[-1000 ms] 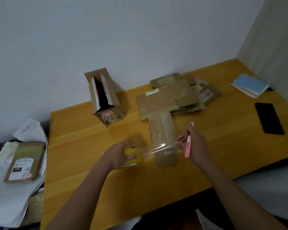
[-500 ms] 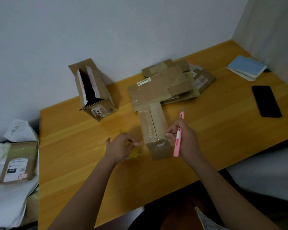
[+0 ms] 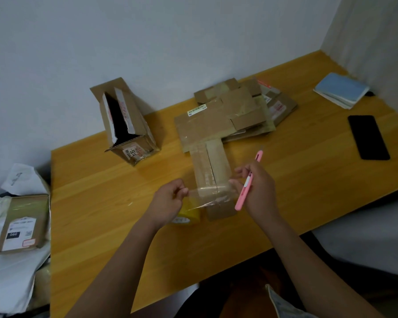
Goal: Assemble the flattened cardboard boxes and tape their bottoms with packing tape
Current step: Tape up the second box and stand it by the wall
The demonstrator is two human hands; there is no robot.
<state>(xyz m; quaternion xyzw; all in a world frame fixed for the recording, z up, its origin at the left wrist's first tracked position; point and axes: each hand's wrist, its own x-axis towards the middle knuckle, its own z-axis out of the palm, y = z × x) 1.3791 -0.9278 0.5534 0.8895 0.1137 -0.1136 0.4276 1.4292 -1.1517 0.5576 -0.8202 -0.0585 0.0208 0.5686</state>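
Left hand [image 3: 168, 203] pinches tape strip [image 3: 210, 195]; right hand [image 3: 259, 191] grips pink cutter [image 3: 248, 182], strip end. Open box [image 3: 126, 125] label reads "5814".

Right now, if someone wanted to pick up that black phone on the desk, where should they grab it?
Probably by its two long edges, coming straight down from above. The black phone lies flat on the wooden desk, with open desk on all sides, so no side is blocked. Being thin and flat, it gives fingers only its edges; its long sides sit closer together, an easier pinch than end to end.

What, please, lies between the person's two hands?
In the head view, a clear strip of tape stretches from left hand to right hand, above the narrow box.
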